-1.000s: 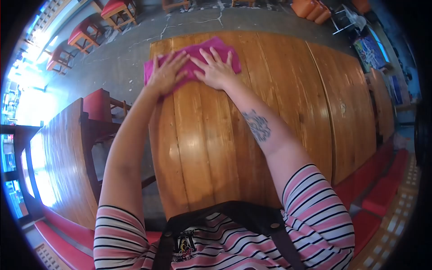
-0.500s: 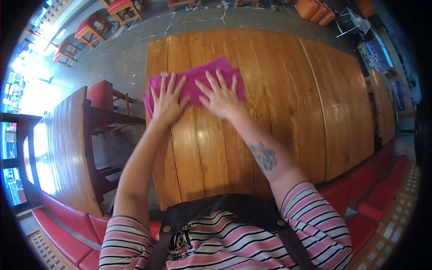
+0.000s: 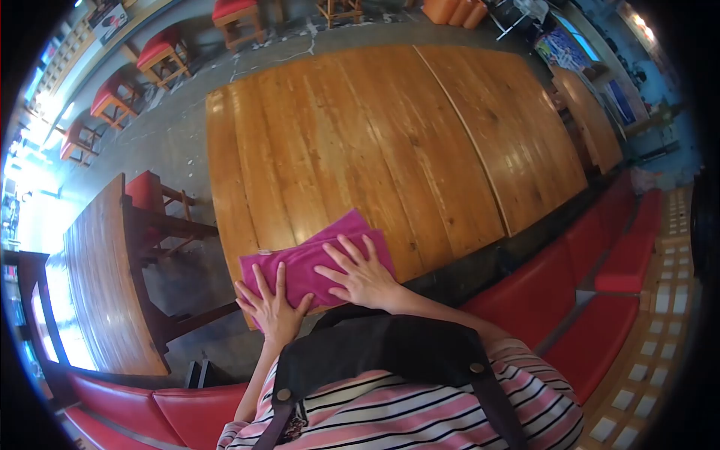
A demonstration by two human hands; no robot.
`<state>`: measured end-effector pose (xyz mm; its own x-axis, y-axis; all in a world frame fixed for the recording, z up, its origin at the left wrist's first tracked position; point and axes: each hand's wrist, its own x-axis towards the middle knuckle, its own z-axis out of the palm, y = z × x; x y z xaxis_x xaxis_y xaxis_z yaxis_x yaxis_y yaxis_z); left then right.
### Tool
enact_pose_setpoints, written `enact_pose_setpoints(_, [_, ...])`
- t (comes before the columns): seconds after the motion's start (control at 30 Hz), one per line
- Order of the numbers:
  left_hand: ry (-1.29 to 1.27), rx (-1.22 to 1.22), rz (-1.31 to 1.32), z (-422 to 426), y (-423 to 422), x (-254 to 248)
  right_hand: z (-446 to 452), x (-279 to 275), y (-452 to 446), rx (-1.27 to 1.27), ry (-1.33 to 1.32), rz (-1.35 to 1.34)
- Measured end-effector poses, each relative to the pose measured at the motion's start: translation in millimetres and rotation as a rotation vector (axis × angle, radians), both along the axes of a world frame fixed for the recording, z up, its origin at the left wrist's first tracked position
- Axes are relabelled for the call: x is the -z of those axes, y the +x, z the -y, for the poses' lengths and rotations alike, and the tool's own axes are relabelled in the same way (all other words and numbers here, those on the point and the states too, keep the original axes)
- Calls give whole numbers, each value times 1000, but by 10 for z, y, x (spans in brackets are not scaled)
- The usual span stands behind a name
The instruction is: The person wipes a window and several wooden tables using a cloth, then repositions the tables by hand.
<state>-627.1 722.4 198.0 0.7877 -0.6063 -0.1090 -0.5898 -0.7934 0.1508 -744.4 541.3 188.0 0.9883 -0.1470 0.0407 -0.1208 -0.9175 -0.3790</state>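
A folded magenta cloth (image 3: 304,259) lies on the near left corner of the wooden table (image 3: 337,142), close to my apron. My left hand (image 3: 276,306) presses on the cloth's near left part with its fingers spread. To the right, my right hand (image 3: 361,279) rests flat on the same cloth, its fingers also apart. Part of the cloth hangs by the table's left edge, and a small pale tag shows on its far side. Neither hand grips the cloth.
A second wooden table (image 3: 105,277) stands to the left, with a red-topped stool (image 3: 145,193) beyond it. Red bench seats (image 3: 525,304) run behind and to the right. Several red stools (image 3: 161,54) and orange containers (image 3: 454,11) are across the floor.
Both hands have drawn the cloth toward my body, from the table's far left part to its near edge. My arms are now bent, and the view has shifted.
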Motion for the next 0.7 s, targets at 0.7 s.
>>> enact_pose_setpoints(0.7, [103, -210, -29, 206, -160, -140, 654, 77, -287, -238, 24, 72])
